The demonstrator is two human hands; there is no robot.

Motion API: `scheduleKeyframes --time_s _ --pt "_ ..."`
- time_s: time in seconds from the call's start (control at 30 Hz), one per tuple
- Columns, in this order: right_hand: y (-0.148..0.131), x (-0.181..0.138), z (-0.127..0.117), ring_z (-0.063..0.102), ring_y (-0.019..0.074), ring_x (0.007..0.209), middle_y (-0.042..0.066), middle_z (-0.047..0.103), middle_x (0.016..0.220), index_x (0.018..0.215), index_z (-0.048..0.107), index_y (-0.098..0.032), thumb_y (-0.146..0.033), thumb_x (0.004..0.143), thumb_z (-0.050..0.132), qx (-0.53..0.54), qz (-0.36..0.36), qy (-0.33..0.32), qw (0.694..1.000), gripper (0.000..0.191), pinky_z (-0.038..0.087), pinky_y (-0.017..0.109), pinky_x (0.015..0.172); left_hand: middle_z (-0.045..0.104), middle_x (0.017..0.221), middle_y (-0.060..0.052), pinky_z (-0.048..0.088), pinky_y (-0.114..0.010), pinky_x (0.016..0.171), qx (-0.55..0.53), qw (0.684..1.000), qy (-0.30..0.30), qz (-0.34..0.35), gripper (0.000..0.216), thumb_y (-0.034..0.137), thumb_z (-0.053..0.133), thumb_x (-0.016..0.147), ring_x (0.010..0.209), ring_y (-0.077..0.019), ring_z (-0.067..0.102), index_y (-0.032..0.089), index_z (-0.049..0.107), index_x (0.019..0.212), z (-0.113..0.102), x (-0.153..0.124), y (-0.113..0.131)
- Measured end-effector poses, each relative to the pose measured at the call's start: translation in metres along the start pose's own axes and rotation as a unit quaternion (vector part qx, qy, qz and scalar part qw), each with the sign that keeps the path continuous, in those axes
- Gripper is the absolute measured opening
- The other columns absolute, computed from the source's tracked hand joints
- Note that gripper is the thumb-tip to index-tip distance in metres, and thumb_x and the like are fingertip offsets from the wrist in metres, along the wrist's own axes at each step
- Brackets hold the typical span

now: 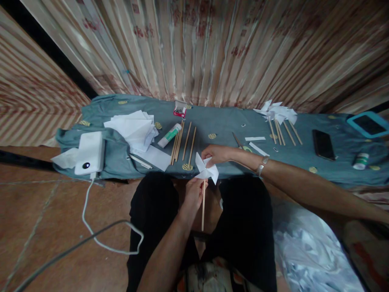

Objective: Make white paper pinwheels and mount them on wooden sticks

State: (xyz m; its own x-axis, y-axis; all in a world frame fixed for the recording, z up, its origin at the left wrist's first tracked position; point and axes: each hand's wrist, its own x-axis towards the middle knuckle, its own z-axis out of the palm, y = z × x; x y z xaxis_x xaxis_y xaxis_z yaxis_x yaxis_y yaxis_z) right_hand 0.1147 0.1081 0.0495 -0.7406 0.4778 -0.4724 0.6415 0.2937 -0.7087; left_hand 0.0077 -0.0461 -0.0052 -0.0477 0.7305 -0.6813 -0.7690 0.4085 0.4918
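Note:
A white paper pinwheel (214, 173) on a wooden stick (203, 207) is held upright at the table's front edge, between my knees. My left hand (194, 191) is closed around the stick just below the paper blades. From the right, my right hand (216, 153) reaches in with its fingers pinched on the pinwheel near its centre. The lower part of the stick hangs free below my left hand. Just right of my right hand lie scissors (246, 149) with light green handles, partly hidden behind my forearm.
Loose sticks (179, 142), a glue tube (169, 135) and an open red box (180, 109) lie ahead on the cloth. White paper sheets (133, 125) and a white corded device (89, 152) are left. Finished pinwheels (278, 111), a phone (323, 144) and a small bottle (361, 161) are right.

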Motion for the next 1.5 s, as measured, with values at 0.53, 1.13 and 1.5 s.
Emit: scheduleKeyframes --time_s 0.53,1.13,1.5 --pt "-0.002 0.003 -0.005 0.060 0.0144 0.069 -0.002 0.072 0.072 0.075 0.071 -0.016 -0.012 0.058 0.073 -0.012 0.003 -0.010 1.000 0.017 0.042 0.023 0.062 0.061 0.052 0.004 0.045 -0.015 0.058 -0.037 0.998 0.035 -0.032 0.016 0.006 0.075 0.055 0.051 -0.0048 0.057 0.014 0.061 0.056 0.010 -0.001 0.004" --pt "-0.016 0.004 -0.007 0.062 0.0152 0.073 -0.001 0.072 0.076 0.076 0.066 -0.014 -0.012 0.063 0.072 -0.051 0.081 -0.047 0.994 0.014 0.042 0.022 0.062 0.064 0.054 0.001 0.042 -0.019 0.055 -0.024 0.999 0.022 -0.039 0.014 0.006 0.077 0.054 0.051 -0.0075 0.056 0.014 0.067 0.058 0.002 0.008 -0.001" --pt "-0.018 0.008 -0.010 0.064 0.0167 0.079 0.000 0.074 0.083 0.081 0.071 -0.015 -0.013 0.063 0.074 -0.098 0.094 -0.055 0.989 0.019 0.043 0.023 0.065 0.069 0.060 0.000 0.045 -0.020 0.056 -0.035 0.999 -0.007 -0.028 0.030 0.014 0.088 0.040 0.054 -0.0085 0.059 0.013 0.067 0.062 -0.001 0.010 -0.001"
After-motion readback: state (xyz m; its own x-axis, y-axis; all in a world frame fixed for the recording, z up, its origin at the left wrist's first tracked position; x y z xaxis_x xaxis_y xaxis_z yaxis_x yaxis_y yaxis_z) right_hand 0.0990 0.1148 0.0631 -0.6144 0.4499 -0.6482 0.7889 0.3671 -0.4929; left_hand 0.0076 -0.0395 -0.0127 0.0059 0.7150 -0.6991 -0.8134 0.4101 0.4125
